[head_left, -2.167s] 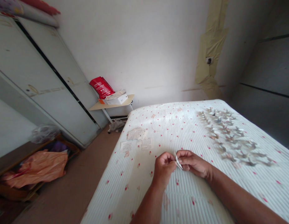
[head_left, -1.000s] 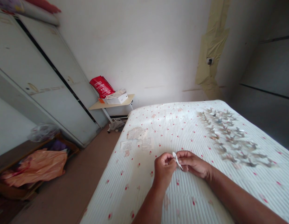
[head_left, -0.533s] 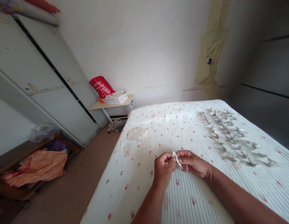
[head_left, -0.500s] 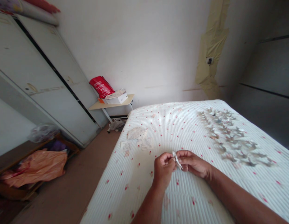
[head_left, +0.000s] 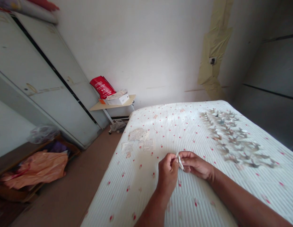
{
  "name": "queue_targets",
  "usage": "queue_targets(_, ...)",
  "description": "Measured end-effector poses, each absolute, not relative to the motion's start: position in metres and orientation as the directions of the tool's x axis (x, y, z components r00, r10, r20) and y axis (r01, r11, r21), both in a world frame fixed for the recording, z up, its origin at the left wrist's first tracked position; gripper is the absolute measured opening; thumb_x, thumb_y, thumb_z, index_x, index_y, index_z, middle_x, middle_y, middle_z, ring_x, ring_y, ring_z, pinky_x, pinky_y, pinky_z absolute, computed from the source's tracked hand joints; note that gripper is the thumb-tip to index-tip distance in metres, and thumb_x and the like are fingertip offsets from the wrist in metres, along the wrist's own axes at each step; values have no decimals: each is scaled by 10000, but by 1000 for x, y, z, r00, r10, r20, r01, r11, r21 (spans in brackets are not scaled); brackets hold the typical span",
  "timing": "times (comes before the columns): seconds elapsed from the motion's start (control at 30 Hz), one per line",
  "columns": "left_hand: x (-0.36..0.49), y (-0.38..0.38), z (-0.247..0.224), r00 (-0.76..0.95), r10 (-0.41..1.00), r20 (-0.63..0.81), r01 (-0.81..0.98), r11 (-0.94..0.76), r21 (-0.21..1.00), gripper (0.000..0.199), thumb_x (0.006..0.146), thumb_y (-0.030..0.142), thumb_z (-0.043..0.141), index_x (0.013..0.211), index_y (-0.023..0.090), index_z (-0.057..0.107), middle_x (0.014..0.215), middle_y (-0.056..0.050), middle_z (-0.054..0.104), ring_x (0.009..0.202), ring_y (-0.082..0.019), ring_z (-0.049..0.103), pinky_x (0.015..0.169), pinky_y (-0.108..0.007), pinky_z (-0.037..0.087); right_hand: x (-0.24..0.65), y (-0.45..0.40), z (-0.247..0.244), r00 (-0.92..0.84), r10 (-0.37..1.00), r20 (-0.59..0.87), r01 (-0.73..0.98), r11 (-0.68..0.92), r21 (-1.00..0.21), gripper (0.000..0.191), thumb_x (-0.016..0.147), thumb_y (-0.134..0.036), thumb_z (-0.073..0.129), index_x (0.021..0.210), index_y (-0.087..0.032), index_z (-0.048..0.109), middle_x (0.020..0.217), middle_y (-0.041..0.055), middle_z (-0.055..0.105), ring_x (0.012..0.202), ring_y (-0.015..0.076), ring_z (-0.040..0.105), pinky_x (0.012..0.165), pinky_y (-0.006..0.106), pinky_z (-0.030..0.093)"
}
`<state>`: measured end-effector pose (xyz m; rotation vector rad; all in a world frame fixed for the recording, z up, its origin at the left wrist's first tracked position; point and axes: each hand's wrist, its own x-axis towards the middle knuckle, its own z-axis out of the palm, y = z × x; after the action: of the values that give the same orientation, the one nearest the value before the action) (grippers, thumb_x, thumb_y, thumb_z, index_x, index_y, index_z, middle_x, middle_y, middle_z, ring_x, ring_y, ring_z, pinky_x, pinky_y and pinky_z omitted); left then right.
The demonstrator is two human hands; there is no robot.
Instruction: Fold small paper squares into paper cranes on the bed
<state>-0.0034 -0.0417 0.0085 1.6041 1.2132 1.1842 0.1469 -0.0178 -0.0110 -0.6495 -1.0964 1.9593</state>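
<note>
Between my two hands, above the bed, is a small folded piece of paper (head_left: 180,163), narrow and pale, held slantwise. My left hand (head_left: 169,167) pinches it from the left with thumb and fingers. From the other side my right hand (head_left: 195,164) grips it, fingers bent around its edge. The fingers hide part of the folds. Several printed paper sheets (head_left: 147,145) lie on the bed to the left, some overlapping. Rows of small folded paper figures (head_left: 232,134), blurred in outline, stand on the right of the bed.
The bed (head_left: 160,195) has a white ribbed cover with red spots. Beyond its far left corner stands a small table (head_left: 95,107) with a red bag (head_left: 102,86) and a white box (head_left: 121,100). A grey cabinet (head_left: 47,82) and an orange bag (head_left: 40,167) are on the left.
My left hand has shifted slightly right, closer against the right hand. The folded paper has turned a little more upright between the fingers.
</note>
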Motion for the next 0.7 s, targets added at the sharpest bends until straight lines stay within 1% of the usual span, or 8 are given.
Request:
queue_targets(0.13,-2,-40,12,127,989,80,39,-85,996,111,751,261,503,737,153,525,576,29,497,522,-87,432,508,-188,346,148,-17,-12,-551,833,-45,-402,-312,-861,170,705,-263,689,740,-117,608,591,-14,552,435,29,378,443,173,243)
queue_targets(0.23,-1,-40,14,121,992,42,-24,-40,999,103,727,251,520,710,150,515,536,42,473,489,-79,413,488,-187,345,147,-17,-12,-556,830,-44,-398,-312,-863,175,702,-267,691,734,-118,604,614,-1,578,441,30,382,442,174,240)
queue_targets(0.33,-2,-39,14,120,992,39,-11,-38,999,95,720,240,520,701,147,517,540,40,476,495,-78,419,486,-185,340,147,-18,-12,-557,829,-55,-390,-319,-864,177,697,-266,696,735,-121,603,600,-10,572,437,28,376,442,173,242)
queue_targets(0.43,-4,-40,13,119,992,42,49,-48,998,110,731,251,512,697,146,516,544,37,473,499,-79,421,480,-183,324,147,-17,-13,-551,832,-61,-389,-321,-864,179,694,-270,699,732,-125,600,573,-28,542,432,27,370,441,171,244)
queue_targets(0.7,-2,-42,12,92,990,108,161,-122,979,128,763,261,473,690,158,496,582,37,461,533,-81,396,503,-180,310,146,-18,-11,-519,852,-65,-390,-304,-869,182,684,-272,705,724,-126,604,553,-36,515,437,32,368,443,177,236)
